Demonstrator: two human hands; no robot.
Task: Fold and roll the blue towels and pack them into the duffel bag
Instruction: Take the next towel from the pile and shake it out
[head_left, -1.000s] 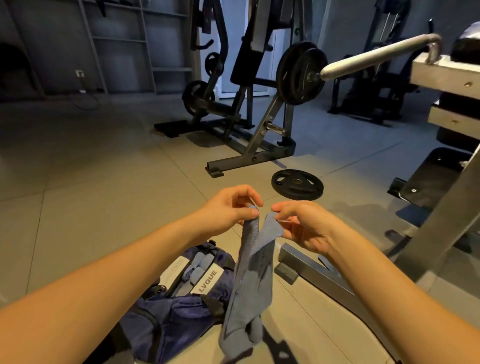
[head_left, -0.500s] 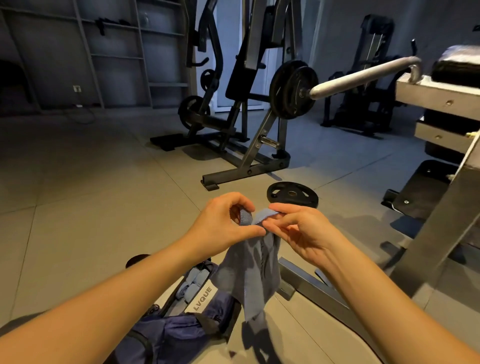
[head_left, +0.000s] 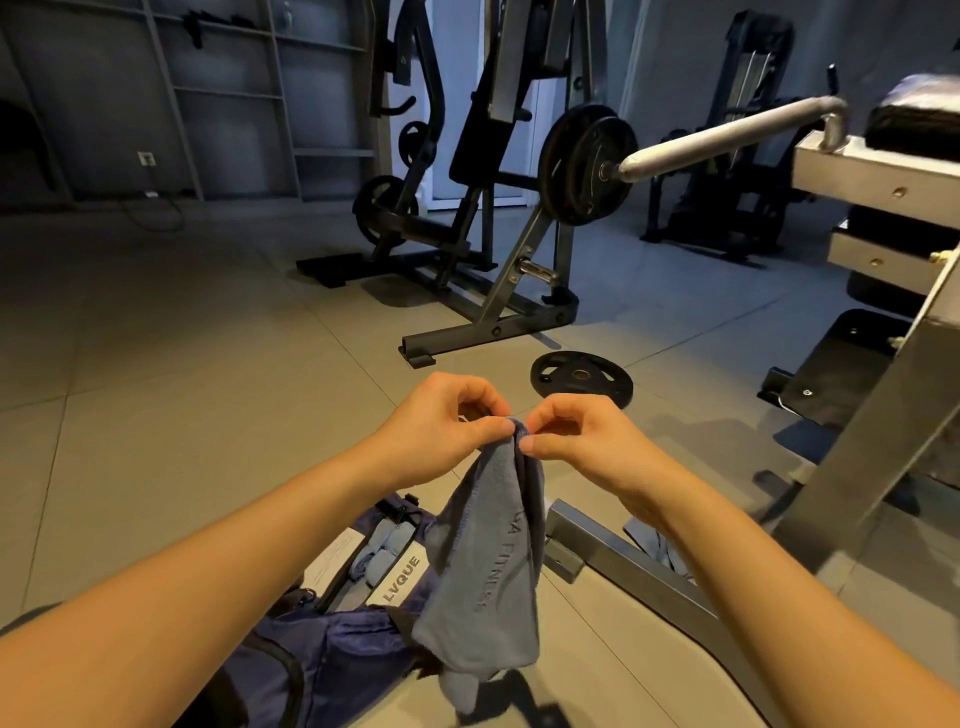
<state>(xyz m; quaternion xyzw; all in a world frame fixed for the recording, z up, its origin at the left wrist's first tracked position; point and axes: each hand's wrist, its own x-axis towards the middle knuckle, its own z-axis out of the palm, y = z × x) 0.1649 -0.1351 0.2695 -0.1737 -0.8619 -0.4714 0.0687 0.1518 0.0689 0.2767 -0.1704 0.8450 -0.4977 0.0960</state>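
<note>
The person's left hand (head_left: 441, 428) and right hand (head_left: 579, 436) are raised side by side, each pinching the top edge of the blue towel (head_left: 485, 571) between thumb and fingertips. The towel hangs bunched below them, lettering visible, above the open navy duffel bag (head_left: 332, 654) on the floor. Rolled towels (head_left: 382, 551) lie inside the bag. A weight plate (head_left: 582, 376) lies flat beyond the hands
</note>
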